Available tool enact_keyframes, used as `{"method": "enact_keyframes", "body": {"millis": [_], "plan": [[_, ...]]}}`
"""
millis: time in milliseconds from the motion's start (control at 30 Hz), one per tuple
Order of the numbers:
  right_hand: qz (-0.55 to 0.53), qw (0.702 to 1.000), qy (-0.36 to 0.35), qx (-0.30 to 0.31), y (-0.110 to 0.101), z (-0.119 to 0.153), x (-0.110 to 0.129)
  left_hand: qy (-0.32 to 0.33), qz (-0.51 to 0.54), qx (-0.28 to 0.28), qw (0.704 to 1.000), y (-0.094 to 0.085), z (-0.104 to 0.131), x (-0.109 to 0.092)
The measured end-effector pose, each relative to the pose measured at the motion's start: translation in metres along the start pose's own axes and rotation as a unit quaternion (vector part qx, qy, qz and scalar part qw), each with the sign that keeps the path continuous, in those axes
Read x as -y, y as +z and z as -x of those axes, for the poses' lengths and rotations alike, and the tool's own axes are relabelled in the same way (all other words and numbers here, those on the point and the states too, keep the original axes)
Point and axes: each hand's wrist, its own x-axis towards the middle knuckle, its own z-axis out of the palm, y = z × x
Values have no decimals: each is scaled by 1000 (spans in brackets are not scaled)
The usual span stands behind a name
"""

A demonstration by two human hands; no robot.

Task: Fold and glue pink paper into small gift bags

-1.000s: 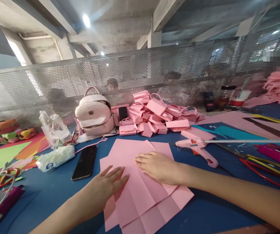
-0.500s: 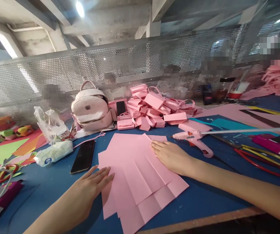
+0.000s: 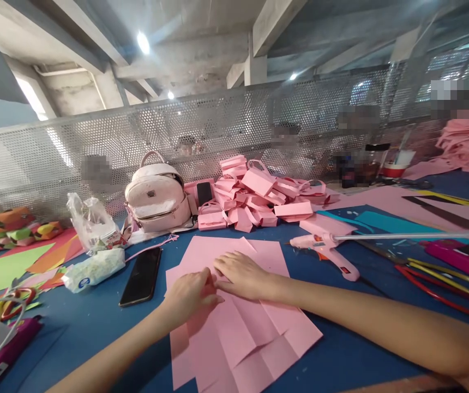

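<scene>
Creased sheets of pink paper [image 3: 254,341] lie overlapping on the blue tabletop in front of me, with fold lines and cut flaps toward the near edge. My right hand [image 3: 240,274] rests flat on the upper middle of these sheets, fingers stretched to the left. Close beside it, my left hand [image 3: 191,297] is over the left part of the paper with its fingers curled in and the thumb sticking out. Whatever those curled fingers may hold is hidden.
Behind the paper stand a pale pink backpack [image 3: 155,196] and a heap of folded pink paper boxes [image 3: 254,188]. A black phone [image 3: 141,277] lies left, near a tissue pack [image 3: 94,269]. At right are a pink glue gun [image 3: 328,254] and red-and-yellow-handled scissors [image 3: 434,278].
Both hands have moved inward over the paper and now almost meet. My left hand's fingers, earlier stretched out at the left edge, have curled. The view has tilted slightly upward.
</scene>
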Motion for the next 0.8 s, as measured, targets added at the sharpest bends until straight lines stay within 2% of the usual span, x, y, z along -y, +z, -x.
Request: {"method": "enact_keyframes", "body": {"millis": [133,333,467,600,700,800], "plan": [[-137,990,-14,20,-2,-3,-8,-5,93,-11,996,-1,3,10],[-256,965,42,25,-17,7,-17,-1,183,-36,982,-22,14,16],[-261,961,89,9,-40,34,-30,-7,226,-51,973,-37,32,24],[-230,964,131,-17,-65,72,-36,-28,282,-54,957,-47,51,42],[-207,963,160,-60,-82,93,-29,-34,278,-67,958,-53,60,48],[-210,960,152,-109,-91,95,-11,-22,268,-70,960,-56,57,37]]}}
